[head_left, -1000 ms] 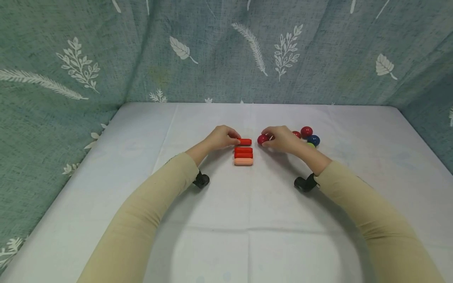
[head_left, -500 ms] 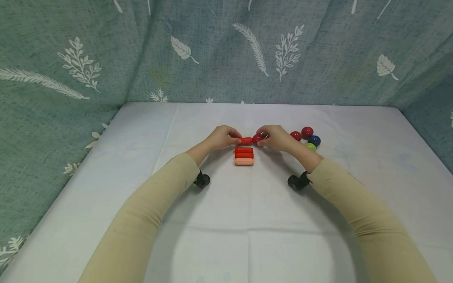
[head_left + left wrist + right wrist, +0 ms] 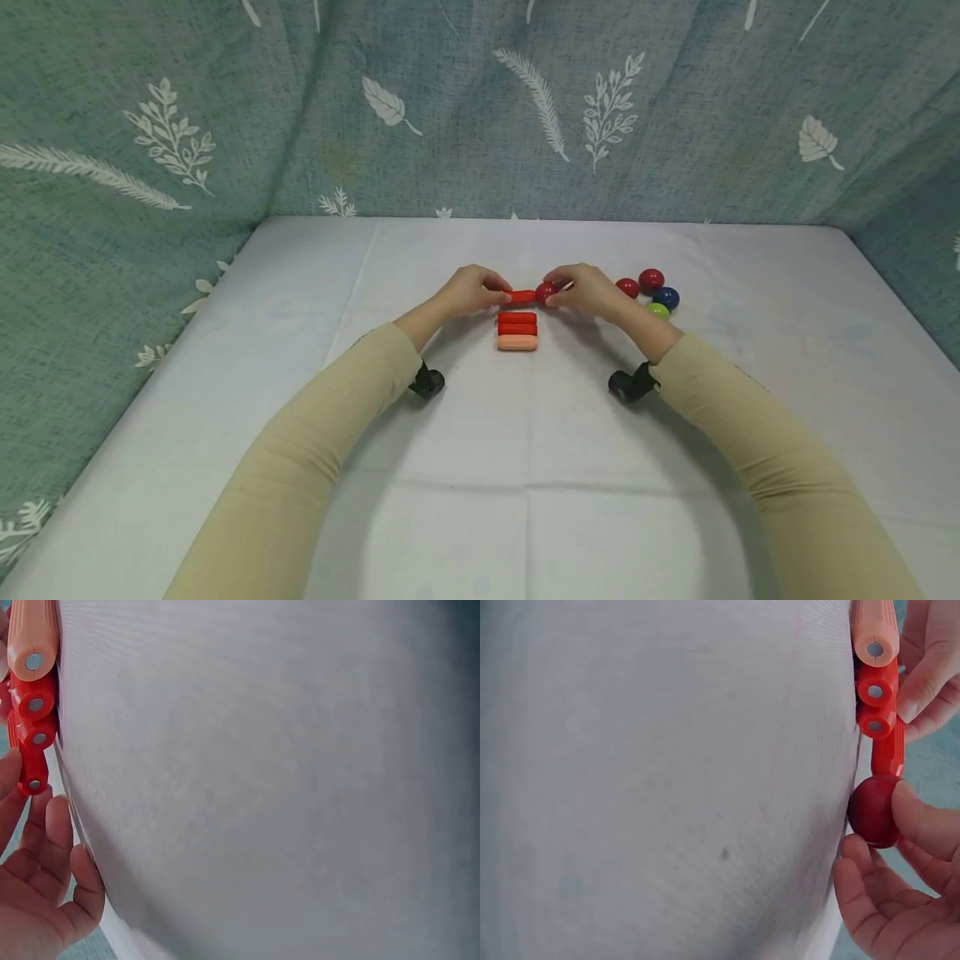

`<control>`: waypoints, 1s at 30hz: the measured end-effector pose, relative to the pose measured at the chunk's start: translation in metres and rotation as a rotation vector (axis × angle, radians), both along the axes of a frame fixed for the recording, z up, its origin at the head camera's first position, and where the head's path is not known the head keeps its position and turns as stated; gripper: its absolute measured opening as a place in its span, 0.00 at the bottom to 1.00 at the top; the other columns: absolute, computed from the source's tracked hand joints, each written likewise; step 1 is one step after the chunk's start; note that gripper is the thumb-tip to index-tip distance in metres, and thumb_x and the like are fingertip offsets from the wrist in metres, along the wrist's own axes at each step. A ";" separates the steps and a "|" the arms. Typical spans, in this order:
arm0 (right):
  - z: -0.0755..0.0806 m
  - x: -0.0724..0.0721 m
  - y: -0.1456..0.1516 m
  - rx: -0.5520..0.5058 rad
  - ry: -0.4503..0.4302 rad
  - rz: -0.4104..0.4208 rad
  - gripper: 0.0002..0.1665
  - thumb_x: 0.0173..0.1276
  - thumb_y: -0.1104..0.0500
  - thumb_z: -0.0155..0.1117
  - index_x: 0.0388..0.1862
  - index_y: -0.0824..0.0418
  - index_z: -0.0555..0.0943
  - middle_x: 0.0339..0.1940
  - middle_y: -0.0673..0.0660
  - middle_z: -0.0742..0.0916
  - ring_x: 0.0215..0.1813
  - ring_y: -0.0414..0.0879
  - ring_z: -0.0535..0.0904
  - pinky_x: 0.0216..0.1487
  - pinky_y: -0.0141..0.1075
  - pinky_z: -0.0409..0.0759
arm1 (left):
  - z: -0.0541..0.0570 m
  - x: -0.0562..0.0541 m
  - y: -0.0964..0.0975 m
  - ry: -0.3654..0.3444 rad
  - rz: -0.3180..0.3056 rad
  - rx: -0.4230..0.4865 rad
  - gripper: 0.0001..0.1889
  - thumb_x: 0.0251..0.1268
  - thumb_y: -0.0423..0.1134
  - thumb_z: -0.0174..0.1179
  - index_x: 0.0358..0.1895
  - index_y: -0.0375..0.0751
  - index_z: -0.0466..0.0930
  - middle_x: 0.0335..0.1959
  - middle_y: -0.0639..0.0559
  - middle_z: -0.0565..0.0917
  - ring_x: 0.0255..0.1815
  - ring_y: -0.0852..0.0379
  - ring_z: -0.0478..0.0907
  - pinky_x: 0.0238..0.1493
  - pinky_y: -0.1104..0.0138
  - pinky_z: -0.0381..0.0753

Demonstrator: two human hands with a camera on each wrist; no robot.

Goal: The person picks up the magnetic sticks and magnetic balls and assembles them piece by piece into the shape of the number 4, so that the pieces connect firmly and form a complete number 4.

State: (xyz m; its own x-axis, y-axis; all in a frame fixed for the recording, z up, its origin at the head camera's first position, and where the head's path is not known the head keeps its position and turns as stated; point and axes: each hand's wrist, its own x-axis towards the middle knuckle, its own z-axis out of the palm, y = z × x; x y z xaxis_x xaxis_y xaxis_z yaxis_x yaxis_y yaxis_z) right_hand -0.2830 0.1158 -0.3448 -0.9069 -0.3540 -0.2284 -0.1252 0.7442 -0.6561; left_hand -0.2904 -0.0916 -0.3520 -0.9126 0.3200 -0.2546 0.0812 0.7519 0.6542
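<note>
In the head view my left hand (image 3: 471, 292) pinches the left end of a red magnetic rod (image 3: 523, 297) between thumb and fingers. A dark red ball (image 3: 545, 292) sits against the rod's right end, pinched by my right hand (image 3: 587, 292). The right wrist view shows the ball (image 3: 873, 812) in line with that rod, thumb on its side. Closer to me, two red rods (image 3: 517, 323) and a peach rod (image 3: 517, 342) lie side by side. Round metal ends show on these rods (image 3: 35, 704) in the left wrist view.
Right of my right hand lie two red balls (image 3: 651, 279), a blue ball (image 3: 666, 297) and a lime green ball (image 3: 657, 311), clustered together. Black wrist mounts (image 3: 428, 382) hang under both sleeves. A white cloth (image 3: 480, 433) covers the table; a leaf-patterned curtain (image 3: 465, 108) stands behind it.
My right hand has moved left with the dark red ball, closing the gap to the held rod's end. In the last half second both hands stay nearly still.
</note>
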 end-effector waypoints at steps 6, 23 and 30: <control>-0.003 -0.003 0.001 -0.119 -0.154 -0.092 0.28 0.67 0.57 0.57 0.65 0.58 0.68 0.62 0.61 0.73 0.54 0.51 0.70 0.53 0.39 0.73 | -0.001 0.001 0.000 -0.013 0.025 0.012 0.13 0.63 0.42 0.57 0.49 0.43 0.80 0.45 0.49 0.79 0.40 0.54 0.73 0.41 0.68 0.75; -0.004 -0.015 -0.003 -0.225 -0.282 -0.187 0.26 0.72 0.57 0.47 0.68 0.52 0.63 0.62 0.58 0.71 0.54 0.50 0.69 0.54 0.38 0.68 | 0.006 0.000 0.003 -0.053 0.061 0.062 0.17 0.65 0.47 0.54 0.53 0.46 0.77 0.47 0.50 0.79 0.41 0.54 0.75 0.42 0.67 0.75; -0.004 -0.019 -0.007 -0.249 -0.304 -0.212 0.25 0.72 0.57 0.47 0.67 0.55 0.64 0.62 0.59 0.71 0.53 0.50 0.71 0.53 0.37 0.71 | 0.007 -0.006 0.009 -0.060 0.072 0.081 0.17 0.65 0.45 0.54 0.56 0.49 0.75 0.50 0.50 0.77 0.40 0.55 0.74 0.39 0.68 0.74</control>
